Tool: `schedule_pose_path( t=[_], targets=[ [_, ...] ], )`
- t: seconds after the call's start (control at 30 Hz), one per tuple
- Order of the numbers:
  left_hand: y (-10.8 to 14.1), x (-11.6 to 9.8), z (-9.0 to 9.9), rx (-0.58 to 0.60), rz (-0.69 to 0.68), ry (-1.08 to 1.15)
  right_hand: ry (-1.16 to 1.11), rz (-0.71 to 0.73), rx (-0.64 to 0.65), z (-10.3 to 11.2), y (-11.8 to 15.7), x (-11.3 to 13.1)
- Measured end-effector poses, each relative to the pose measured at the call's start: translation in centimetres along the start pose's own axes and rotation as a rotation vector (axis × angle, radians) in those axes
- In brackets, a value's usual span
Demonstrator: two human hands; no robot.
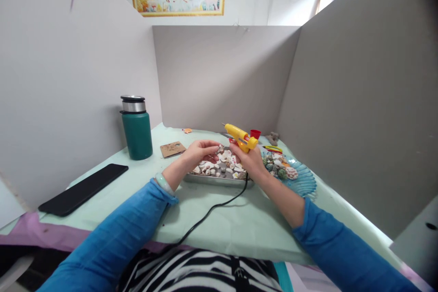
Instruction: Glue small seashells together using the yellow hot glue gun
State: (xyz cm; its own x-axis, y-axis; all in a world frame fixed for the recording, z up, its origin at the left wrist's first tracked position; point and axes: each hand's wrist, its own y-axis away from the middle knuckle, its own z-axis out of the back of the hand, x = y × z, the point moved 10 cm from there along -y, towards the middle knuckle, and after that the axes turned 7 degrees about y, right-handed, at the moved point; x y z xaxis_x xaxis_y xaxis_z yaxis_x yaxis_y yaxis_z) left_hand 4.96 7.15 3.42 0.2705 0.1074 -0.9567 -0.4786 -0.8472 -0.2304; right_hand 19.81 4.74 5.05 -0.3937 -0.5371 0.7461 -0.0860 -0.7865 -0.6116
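My left hand [199, 153] is closed in a pinch on a small shell [221, 148], partly hidden by the fingertips. My right hand [252, 160] is wrapped round the handle of a yellow hot glue gun [238, 136]. The gun's nozzle points up and to the left, away from the shell. Below both hands lies a shallow metal tray [219, 183] holding many white shells [207, 171] and some small grey pieces. A black cord [212, 210] runs from the glue gun across the table toward my lap.
A blue shell-shaped dish [304, 179] with larger shells stands right of the tray. Behind are a red cup [255, 134] and yellow-handled scissors or pliers [273, 149]. Leftward are a brown card [172, 149], a green bottle [137, 134] and a black slab [85, 189]. Grey panels [226, 77] enclose the table.
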Motion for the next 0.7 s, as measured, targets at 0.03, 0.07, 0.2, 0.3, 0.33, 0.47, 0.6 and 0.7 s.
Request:
schedule_pose_path(
  t=[0.03,0.07,0.2,0.3,0.33,0.47,0.6,0.7],
  targets=[
    [0.1,0.2,-0.3,0.017,0.018,-0.006,-0.028,-0.008,0.021,-0.2,0.0,-0.1],
    [0.1,0.4,-0.4,0.028,0.026,-0.009,-0.047,-0.011,0.041,-0.4,0.1,-0.1],
    [0.2,0.7,-0.8,0.059,0.040,-0.015,-0.047,-0.025,0.081,-1.0,0.2,-0.1],
    [0.1,0.9,-0.8,0.067,0.053,-0.015,-0.059,-0.045,0.092,-1.2,0.3,-0.3],
    [0.1,0.9,-0.7,0.064,0.056,-0.014,-0.070,-0.048,0.099,-1.3,0.3,-0.3],
    [0.0,1.1,-0.6,0.057,0.056,0.012,-0.114,-0.044,0.124,-1.6,0.3,0.0],
    [0.0,1.0,-0.6,0.055,0.049,0.043,-0.120,-0.046,0.128,-1.7,0.4,0.0],
    [-0.1,0.7,-0.3,0.015,0.030,0.051,-0.074,-0.069,0.108,-1.5,0.2,-0.7]
  ],
)
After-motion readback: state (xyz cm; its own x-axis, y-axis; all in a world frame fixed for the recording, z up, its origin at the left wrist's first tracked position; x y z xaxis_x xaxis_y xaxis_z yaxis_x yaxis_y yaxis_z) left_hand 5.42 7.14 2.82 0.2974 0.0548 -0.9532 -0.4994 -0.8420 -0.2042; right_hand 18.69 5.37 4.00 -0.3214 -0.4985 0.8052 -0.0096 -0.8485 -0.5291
